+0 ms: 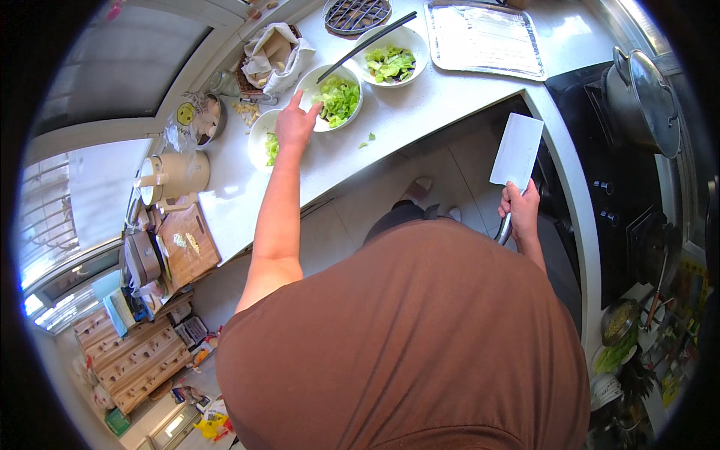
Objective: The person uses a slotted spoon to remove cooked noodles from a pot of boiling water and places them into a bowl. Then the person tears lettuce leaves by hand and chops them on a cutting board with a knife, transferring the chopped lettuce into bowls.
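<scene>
My right hand (520,208) grips the handle of a cleaver (517,149), its broad blade tilted up beside the counter edge. My left hand (295,124) reaches over the counter, fingers apart, at the near side of a white bowl (355,117) of chopped lettuce (339,97). Whether a fingertip touches the leaves is hard to tell. Partly behind that hand sits another white bowl (257,147) with lettuce. A third bowl (419,48) holds lettuce over a dark liquid. Black chopsticks (368,45) lie across the rims of two bowls.
Peeled garlic cloves (247,111) lie near a cloth-lined basket (298,53). A foil-covered tray (486,39) stands at the back. At right, a lidded pot (641,104) sits on the black stove (596,129). A wooden cutting board (191,225) with chopped bits is at left.
</scene>
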Tool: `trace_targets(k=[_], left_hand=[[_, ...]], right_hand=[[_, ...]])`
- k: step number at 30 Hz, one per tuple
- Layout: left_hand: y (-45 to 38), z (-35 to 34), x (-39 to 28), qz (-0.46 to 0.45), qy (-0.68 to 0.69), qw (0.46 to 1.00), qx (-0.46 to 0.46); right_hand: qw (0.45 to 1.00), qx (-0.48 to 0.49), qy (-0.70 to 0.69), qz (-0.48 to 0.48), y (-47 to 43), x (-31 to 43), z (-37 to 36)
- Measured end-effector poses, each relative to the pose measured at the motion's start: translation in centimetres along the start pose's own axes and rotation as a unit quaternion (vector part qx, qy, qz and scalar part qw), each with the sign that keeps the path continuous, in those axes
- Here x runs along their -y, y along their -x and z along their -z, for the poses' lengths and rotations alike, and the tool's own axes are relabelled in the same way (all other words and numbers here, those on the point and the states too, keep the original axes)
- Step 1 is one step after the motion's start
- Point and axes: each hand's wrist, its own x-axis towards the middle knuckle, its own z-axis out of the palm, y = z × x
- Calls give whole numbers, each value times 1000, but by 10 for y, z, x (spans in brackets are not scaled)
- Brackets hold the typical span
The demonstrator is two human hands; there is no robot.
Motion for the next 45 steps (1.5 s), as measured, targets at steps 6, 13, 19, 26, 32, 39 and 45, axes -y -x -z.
trace_targets(k=[6,13,19,26,32,39,45], left_hand=[[90,-53,-16,-142,74,985,66],[92,-123,-12,-181,-5,978,107],[75,-121,-22,-217,16,965,145],[18,-33,-136,-279,256,918,-117],[-62,-37,-168,-282,46,957,-55],[-81,-102,-136,-339,243,904,-96],[-47,-34,-97,-369,184,906,-97]], right_hand=[[1000,-10,-9,-6,1,-7,9],[1000,-24,-2,-1,1,-9,12],[999,-29,-17,-10,5,-6,3],[999,-41,-10,-19,5,-10,-3],[999,-33,1,-15,9,-4,-21],[999,-9,-42,9,9,-11,-23],[999,-20,-36,-19,50,-24,-40]])
